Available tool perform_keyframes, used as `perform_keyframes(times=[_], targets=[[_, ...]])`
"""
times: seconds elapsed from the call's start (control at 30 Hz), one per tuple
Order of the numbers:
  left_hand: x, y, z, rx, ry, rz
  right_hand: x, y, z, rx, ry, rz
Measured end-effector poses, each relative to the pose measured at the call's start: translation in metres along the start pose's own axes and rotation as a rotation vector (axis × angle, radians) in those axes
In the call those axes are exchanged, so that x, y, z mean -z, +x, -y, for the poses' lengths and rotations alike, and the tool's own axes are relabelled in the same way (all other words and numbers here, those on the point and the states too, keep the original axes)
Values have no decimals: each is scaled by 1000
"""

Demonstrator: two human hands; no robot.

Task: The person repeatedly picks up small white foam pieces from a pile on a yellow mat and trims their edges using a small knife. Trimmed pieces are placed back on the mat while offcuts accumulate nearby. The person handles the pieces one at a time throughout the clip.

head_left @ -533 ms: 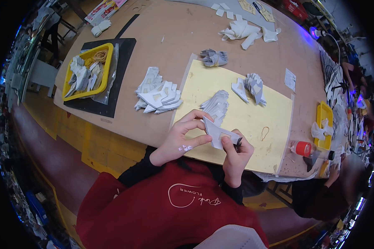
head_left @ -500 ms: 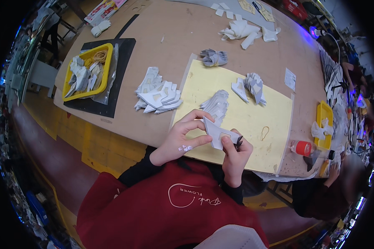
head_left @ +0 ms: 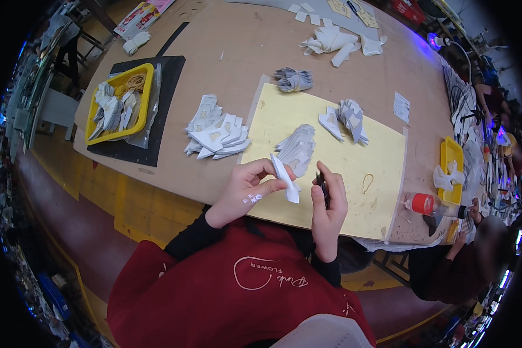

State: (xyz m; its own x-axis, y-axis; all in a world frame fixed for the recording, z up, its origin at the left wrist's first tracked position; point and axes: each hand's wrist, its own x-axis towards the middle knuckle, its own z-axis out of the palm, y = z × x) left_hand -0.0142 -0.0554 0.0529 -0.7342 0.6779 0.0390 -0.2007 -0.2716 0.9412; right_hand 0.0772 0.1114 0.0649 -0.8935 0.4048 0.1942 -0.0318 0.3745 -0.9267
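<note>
Hands, both yours, work at the near edge of the yellow mat (head_left: 354, 168), which serves as the landmark for this entry.

Left hand (head_left: 246, 191): fingers pinched on a white cut-out piece (head_left: 285, 177), holding it tilted just above the mat's near edge.

Right hand (head_left: 329, 211): clenched about a thin dark tool (head_left: 322, 188), its tip standing just beside the white piece. You cannot tell from this view whether tool and piece touch.

On the mat, just beyond your hands: a pile of grey-white cut pieces (head_left: 298, 148). Toward its far right part: a second cluster of white pieces (head_left: 348, 119). Near its right edge: a rubber band (head_left: 366, 182), lying flat.

At the mat's far left corner, just off it: a small grey bundle (head_left: 293, 78).

Left of the mat, on the brown table (head_left: 243, 46): a fanned stack of white shapes (head_left: 217, 130). Well left of that: a yellow tray (head_left: 122, 101) of mixed pieces, resting on a black board (head_left: 162, 124).

Right of the mat: a second yellow tray (head_left: 451, 165), and nearer you a clear bottle with a red cap (head_left: 423, 204), lying on its side.

Far beyond the mat: scattered white paper forms (head_left: 333, 42).
</note>
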Motion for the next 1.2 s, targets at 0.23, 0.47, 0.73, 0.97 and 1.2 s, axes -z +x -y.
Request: perform_keyframes(times=[0.23, 0.47, 0.73, 0.97, 1.2], targets=[[0, 1, -8, -112, 258, -15, 1, -1, 20, 145, -32, 158], [-1, -2, -17, -142, 281, 9, -1, -2, 20, 137, -19, 142], [-1, -2, -20, -161, 312, 44, 0, -2, 20, 211, -36, 130], [-1, -4, -23, -164, 332, 62, -1, -3, 18, 247, -9, 112], [-2, -5, -25, -172, 343, 83, -2, -6, 16, 233, 3, 110]])
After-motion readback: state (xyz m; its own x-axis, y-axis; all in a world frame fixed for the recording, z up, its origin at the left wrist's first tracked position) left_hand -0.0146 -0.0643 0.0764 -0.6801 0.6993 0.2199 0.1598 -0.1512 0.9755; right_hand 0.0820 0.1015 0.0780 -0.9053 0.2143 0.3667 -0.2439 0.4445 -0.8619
